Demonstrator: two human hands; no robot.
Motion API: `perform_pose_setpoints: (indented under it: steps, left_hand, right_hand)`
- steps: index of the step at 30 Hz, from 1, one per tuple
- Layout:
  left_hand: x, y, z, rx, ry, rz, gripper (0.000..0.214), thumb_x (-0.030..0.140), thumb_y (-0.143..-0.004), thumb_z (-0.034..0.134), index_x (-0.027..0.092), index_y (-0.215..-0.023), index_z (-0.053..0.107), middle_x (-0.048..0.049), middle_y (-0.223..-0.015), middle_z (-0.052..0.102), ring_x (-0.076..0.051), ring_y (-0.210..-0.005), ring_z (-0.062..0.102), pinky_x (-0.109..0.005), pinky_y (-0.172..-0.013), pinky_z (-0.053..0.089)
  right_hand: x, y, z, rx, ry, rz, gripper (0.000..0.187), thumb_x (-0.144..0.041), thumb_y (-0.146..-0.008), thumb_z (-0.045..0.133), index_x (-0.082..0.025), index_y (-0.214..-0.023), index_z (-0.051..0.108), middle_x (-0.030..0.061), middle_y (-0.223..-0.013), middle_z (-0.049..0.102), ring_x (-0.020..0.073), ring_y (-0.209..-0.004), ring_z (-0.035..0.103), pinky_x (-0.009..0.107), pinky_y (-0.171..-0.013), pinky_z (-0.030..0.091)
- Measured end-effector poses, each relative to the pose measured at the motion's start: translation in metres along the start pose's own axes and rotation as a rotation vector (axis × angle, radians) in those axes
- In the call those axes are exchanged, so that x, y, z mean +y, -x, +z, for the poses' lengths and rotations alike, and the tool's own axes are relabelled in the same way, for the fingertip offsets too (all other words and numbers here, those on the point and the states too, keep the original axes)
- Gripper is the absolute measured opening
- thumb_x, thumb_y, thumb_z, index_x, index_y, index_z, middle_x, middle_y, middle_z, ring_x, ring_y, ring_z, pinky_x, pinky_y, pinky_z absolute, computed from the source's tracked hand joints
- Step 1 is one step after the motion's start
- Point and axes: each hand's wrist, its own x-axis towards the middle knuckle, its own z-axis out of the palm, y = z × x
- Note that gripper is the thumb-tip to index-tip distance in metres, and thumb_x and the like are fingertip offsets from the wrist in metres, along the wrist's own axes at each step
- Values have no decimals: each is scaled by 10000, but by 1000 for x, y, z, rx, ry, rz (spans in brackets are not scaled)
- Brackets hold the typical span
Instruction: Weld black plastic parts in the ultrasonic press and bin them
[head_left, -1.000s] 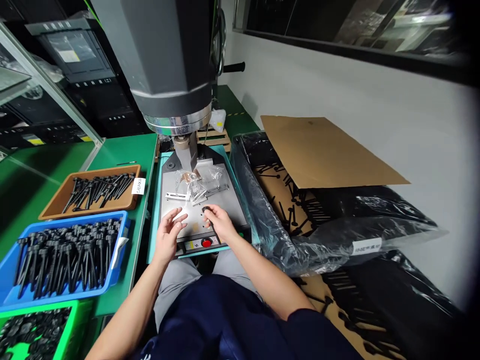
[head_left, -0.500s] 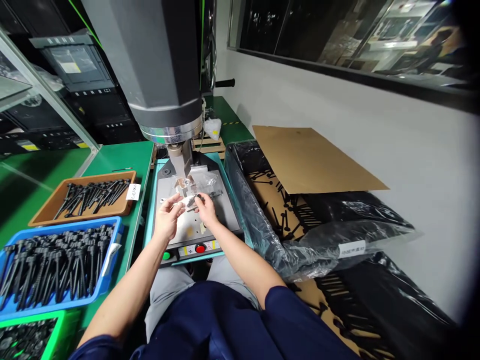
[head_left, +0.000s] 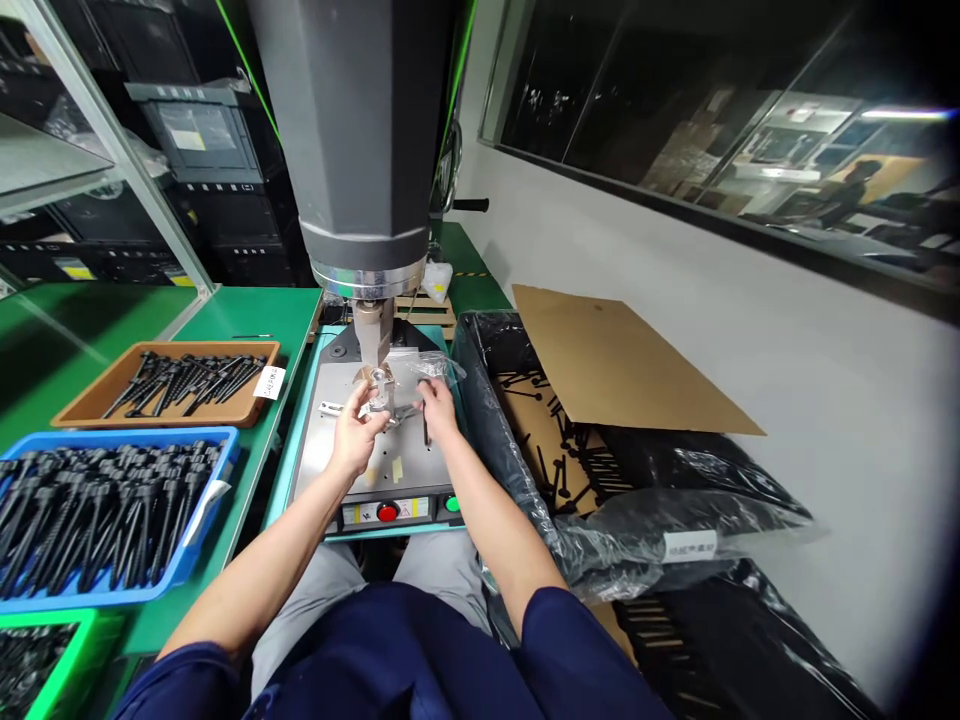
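Note:
A big grey press machine [head_left: 367,150] stands over a grey work plate [head_left: 330,450], its horn tip [head_left: 373,335] just above a small metal fixture [head_left: 379,385]. My left hand [head_left: 356,432] pinches at the fixture's left side, fingers closed on something small that I cannot make out. My right hand [head_left: 439,405] sits just right of the fixture and holds a thin black screw-like part [head_left: 425,430] that hangs downward. Clear plastic film [head_left: 427,370] lies crumpled behind the fixture.
A red button [head_left: 387,513] and a green button [head_left: 452,503] sit on the machine's front edge. Left are a brown tray [head_left: 82,405] and a blue bin [head_left: 202,530] of long black screws. Right is a plastic-lined box [head_left: 525,420] of black parts under cardboard [head_left: 615,360].
Both hands have moved away from the front of the plate up to the fixture under the horn. The right hand now holds a black part. The view has tilted upward.

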Motion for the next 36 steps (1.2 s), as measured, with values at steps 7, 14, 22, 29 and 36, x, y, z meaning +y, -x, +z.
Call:
perform_pose_setpoints:
  steps: [7, 14, 22, 29, 36]
  left_hand:
    - [8, 4, -1, -5, -9, -9, 752, 259, -589, 851, 210, -1290, 585, -147, -1360, 561, -46, -597, 514, -269, -638, 503]
    - [7, 4, -4, -14, 57, -19, 732, 252, -586, 850, 217, -1273, 600, -140, -1398, 533, -54, -617, 556, -276, -658, 500]
    - [11, 5, -4, -2, 139, -33, 787, 255, -560, 862, 182, -1293, 586, -125, -1233, 637, -65, -606, 551, -267, -645, 486]
    - [11, -1, -6, 24, 184, 3, 819, 257, -542, 877, 187, -1304, 586, -106, -1162, 667, -81, -630, 561, -284, -680, 502]
    - [12, -2, -6, 6, 210, 33, 779, 263, -568, 866, 228, -1298, 596, -127, -1348, 579, -64, -632, 565, -277, -683, 511]
  right_hand:
    - [5, 44, 22, -50, -36, -105, 369, -352, -703, 723, -195, -1030, 655, 47, -986, 688, 177, -865, 615, 331, -817, 524]
    - [-17, 48, 40, 10, 100, -238, 308, -329, -742, 684, -207, -1024, 710, 74, -1203, 637, 231, -1120, 577, 381, -969, 484]
    - [-19, 37, 64, -61, 56, -199, 308, -332, -736, 683, -214, -1018, 723, 88, -1336, 554, 243, -1154, 574, 371, -969, 500]
    - [-23, 24, 72, -56, 93, -266, 227, -334, -749, 686, -207, -936, 713, 91, -1243, 606, 228, -1125, 587, 364, -977, 488]
    - [-18, 10, 78, -63, 107, -154, 378, -363, -709, 727, -202, -1046, 670, 69, -1100, 688, 238, -1072, 606, 373, -911, 515]
